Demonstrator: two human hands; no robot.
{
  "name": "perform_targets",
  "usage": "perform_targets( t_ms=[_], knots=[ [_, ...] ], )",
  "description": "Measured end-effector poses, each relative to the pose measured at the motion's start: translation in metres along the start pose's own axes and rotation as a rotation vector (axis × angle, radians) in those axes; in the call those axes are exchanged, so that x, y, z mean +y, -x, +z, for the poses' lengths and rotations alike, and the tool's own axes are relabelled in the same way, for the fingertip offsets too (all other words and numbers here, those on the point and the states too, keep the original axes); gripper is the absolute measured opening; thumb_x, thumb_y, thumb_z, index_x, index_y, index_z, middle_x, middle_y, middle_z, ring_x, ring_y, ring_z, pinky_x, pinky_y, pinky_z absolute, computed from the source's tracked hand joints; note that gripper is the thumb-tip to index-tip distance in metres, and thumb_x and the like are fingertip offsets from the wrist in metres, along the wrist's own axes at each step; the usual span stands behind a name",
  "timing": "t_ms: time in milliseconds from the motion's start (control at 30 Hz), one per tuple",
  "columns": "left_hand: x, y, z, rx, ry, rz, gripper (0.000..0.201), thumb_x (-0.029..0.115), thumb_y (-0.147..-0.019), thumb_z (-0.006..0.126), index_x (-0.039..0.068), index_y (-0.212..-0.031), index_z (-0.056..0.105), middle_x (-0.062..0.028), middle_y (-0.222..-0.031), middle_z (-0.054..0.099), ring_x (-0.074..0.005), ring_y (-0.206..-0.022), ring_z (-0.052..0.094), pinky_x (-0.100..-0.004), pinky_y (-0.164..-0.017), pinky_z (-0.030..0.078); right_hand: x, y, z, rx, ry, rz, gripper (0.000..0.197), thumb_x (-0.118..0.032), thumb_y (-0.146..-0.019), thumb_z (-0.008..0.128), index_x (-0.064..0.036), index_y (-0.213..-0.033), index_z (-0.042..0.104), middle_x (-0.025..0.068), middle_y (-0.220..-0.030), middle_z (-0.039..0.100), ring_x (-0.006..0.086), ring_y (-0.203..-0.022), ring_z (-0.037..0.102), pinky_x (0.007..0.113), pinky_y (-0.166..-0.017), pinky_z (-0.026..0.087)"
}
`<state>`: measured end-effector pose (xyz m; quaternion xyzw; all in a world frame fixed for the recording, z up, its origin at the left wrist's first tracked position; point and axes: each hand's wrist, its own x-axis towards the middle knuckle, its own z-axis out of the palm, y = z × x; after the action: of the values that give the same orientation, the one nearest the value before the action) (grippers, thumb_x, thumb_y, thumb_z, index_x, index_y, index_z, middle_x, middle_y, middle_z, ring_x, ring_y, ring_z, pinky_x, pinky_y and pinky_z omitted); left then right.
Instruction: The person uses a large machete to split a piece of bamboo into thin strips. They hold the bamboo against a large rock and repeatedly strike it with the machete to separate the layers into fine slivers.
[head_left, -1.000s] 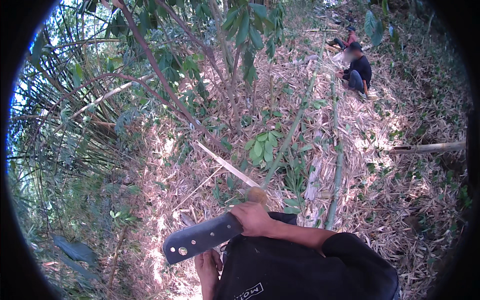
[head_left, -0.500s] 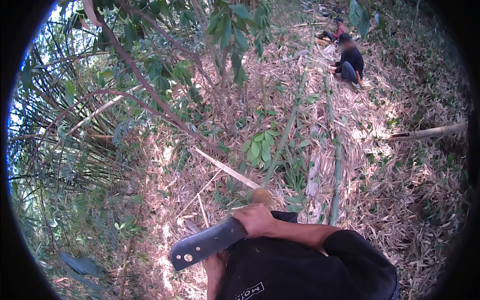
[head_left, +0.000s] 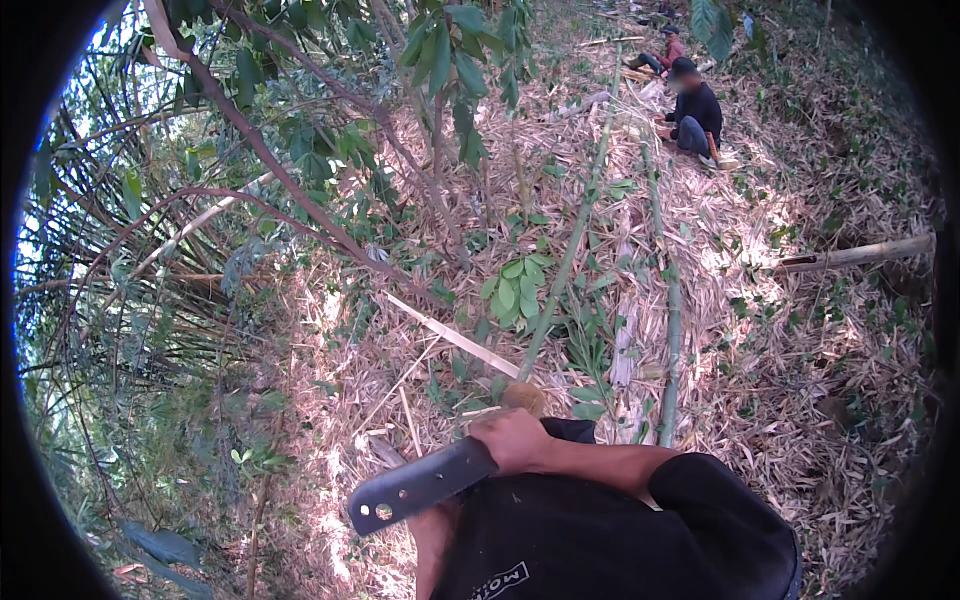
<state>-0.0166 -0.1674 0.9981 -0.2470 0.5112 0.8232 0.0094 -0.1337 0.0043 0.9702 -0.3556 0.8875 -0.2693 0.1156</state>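
My right hand (head_left: pixel 512 441) is closed round the handle of a machete (head_left: pixel 425 487), held across the front of my body. Its wide dark blade has several holes near the squared end and points to the lower left. The rounded brown butt of the handle (head_left: pixel 523 398) sticks out beyond my fist. Below the blade, part of my left arm (head_left: pixel 432 550) shows; the blade hides the fingers of that hand. A pale split bamboo strip (head_left: pixel 450 335) runs up and left from beside the handle butt.
Two long green bamboo poles (head_left: pixel 671 340) lie lengthwise ahead on dry leaves. A cut pole (head_left: pixel 860 256) lies at right. Bent branches (head_left: pixel 290 185) and bamboo clumps stand at left. One person (head_left: pixel 695 115) sits far ahead, with another person (head_left: pixel 668 52) beyond.
The machete's blade tip has shifted slightly right. My left hand has sunk further behind the blade. The background has moved slightly up and left in view.
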Motion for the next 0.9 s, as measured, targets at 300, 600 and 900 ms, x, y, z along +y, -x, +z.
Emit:
perform_targets(
  t_ms=[300, 600, 900],
  knots=[
    [-0.016, -0.002, -0.007, -0.029, -0.181, 0.023, 0.017, 0.017, -0.104, 0.046, 0.004, -0.103, 0.056, 0.0074, -0.056, 0.033, -0.0028, -0.043, 0.028, -0.0220, -0.039, 0.023, 0.010, 0.003, -0.008, -0.023, -0.007, 0.174, 0.040, -0.036, -0.065, 0.074, -0.0096, -0.093, 0.063, 0.0109, -0.081, 0.068, 0.0332, -0.079, 0.068, 0.046, -0.069, 0.054],
    [0.007, 0.004, 0.007, 0.044, -0.318, -0.048, 0.024, 0.018, -0.102, 0.046, 0.004, -0.086, 0.055, 0.0055, -0.059, 0.038, -0.0031, -0.050, 0.034, -0.0213, -0.044, 0.026, 0.018, -0.009, -0.001, -0.041, 0.055, 0.198, 0.048, -0.036, -0.061, 0.081, -0.0105, -0.098, 0.064, 0.0118, -0.085, 0.069, 0.0313, -0.081, 0.069, 0.043, -0.072, 0.055],
    [-0.005, 0.010, -0.005, -0.002, -0.357, 0.071, 0.024, 0.024, -0.105, 0.048, 0.003, -0.105, 0.058, 0.0071, -0.060, 0.039, -0.0033, -0.050, 0.034, -0.0212, -0.045, 0.027, 0.008, -0.008, 0.003, 0.001, 0.032, 0.157, 0.040, -0.038, -0.065, 0.077, -0.0068, -0.086, 0.062, 0.0128, -0.074, 0.066, 0.0340, -0.072, 0.067, 0.045, -0.068, 0.053]
  ],
)
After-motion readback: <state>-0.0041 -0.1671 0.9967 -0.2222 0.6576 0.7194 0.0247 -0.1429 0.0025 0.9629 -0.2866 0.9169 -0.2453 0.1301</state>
